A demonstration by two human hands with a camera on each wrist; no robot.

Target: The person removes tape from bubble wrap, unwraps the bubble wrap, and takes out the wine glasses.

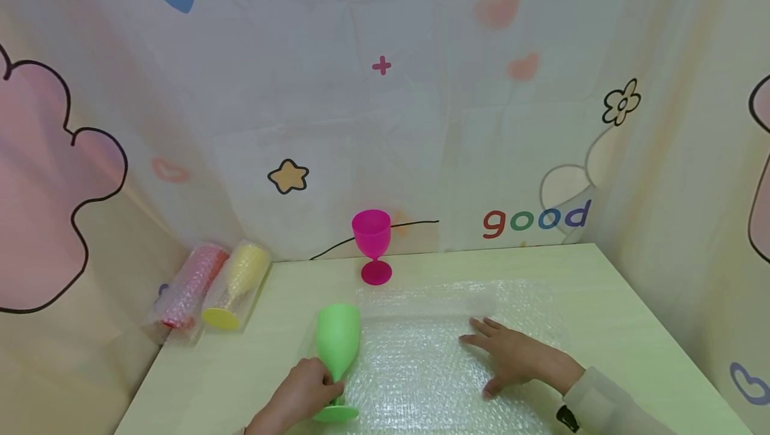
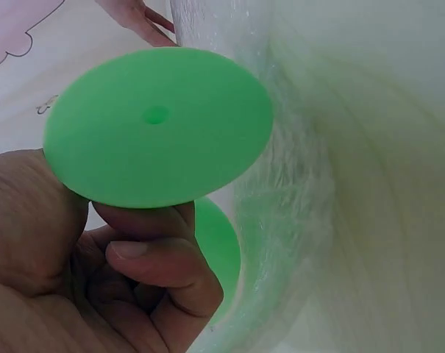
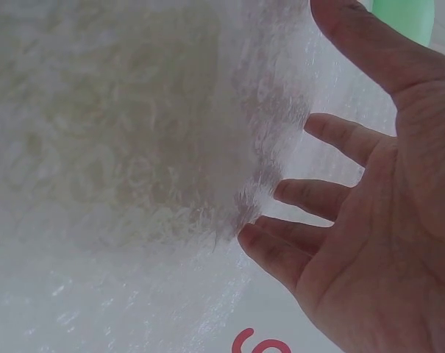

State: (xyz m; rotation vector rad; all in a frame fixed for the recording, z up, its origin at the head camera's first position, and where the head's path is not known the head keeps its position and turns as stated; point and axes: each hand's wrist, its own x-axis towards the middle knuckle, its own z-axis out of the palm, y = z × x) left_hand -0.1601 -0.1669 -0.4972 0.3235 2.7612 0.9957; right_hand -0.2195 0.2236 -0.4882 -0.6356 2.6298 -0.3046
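Lower centre of the frame: the left hand [image 1: 301, 395] grips the stem of a green goblet [image 1: 337, 348] lying on bubble wrap [image 1: 433, 368]; the right hand [image 1: 511, 358], fingers spread, presses the sheet flat on the bench [image 1: 631, 328].

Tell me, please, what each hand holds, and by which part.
The left hand grips the green goblet by its stem, just above the foot. The right hand holds nothing; it lies flat on the bubble wrap.
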